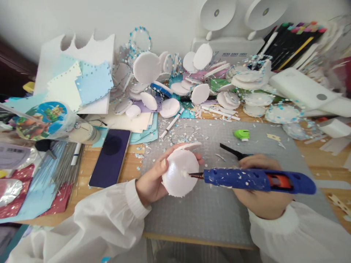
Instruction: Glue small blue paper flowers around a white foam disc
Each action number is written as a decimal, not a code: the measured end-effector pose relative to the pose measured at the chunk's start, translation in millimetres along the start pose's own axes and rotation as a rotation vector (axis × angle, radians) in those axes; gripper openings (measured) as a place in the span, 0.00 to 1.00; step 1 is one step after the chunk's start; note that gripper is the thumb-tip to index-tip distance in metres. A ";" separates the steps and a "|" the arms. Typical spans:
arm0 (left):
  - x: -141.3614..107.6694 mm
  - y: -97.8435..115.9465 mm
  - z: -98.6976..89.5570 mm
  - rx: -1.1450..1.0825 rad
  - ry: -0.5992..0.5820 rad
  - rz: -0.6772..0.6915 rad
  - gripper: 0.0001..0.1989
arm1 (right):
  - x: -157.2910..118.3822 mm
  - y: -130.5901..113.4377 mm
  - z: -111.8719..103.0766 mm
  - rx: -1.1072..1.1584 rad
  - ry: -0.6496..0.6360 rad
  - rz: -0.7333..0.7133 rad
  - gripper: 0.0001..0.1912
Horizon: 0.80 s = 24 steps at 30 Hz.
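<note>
My left hand (pixel 155 179) is closed round the edge of a white round disc (pixel 178 182) with a ragged rim, its thumb on the near face. Another white piece (pixel 190 145) shows behind the disc's top edge. A blue glue gun (pixel 236 179) lies level in front of my right hand (pixel 260 201), which grips its handle from behind. The gun's metal nozzle points left and meets the disc near its middle, at a small whitish blob. Most of the right fingers are hidden by the gun body.
A grey cutting mat (pixel 175 223) lies under my hands, with paper scraps and a green punch (pixel 241 134). White discs and star garlands (pixel 140 38) pile up behind. A phone (pixel 110 158), wire stems (pixel 68 168) and a plastic cup (pixel 55 120) stand left.
</note>
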<state>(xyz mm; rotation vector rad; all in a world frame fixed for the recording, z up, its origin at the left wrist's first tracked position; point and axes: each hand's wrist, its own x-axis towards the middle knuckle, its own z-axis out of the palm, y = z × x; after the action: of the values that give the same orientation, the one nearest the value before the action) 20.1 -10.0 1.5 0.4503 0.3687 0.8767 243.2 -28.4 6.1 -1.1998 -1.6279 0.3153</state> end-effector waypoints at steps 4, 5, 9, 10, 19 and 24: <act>-0.1 -1.0 -1.1 0.011 -0.005 0.010 0.34 | -0.8 1.2 0.4 -0.019 0.001 -0.017 0.14; -0.1 -1.1 -1.3 0.014 -0.007 0.010 0.34 | -0.9 1.5 0.7 -0.019 0.005 -0.021 0.14; -0.2 -0.9 -1.4 0.025 -0.003 0.007 0.35 | -1.2 1.9 1.3 -0.013 0.020 -0.008 0.13; -0.2 -0.8 -1.4 0.025 0.002 0.004 0.35 | -1.3 2.1 1.1 -0.014 0.019 -0.004 0.13; 0.1 -0.7 -1.6 0.026 0.016 0.007 0.36 | -1.5 5.1 -1.5 0.021 -0.011 -0.029 0.14; 0.2 -0.9 -2.3 0.023 0.003 0.005 0.35 | -3.5 6.0 -1.7 0.044 -0.016 -0.022 0.14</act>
<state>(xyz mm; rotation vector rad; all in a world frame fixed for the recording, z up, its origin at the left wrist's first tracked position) 19.7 -9.8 -0.9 0.4713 0.3813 0.8785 247.7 -29.1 0.7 -1.1477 -1.6392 0.3463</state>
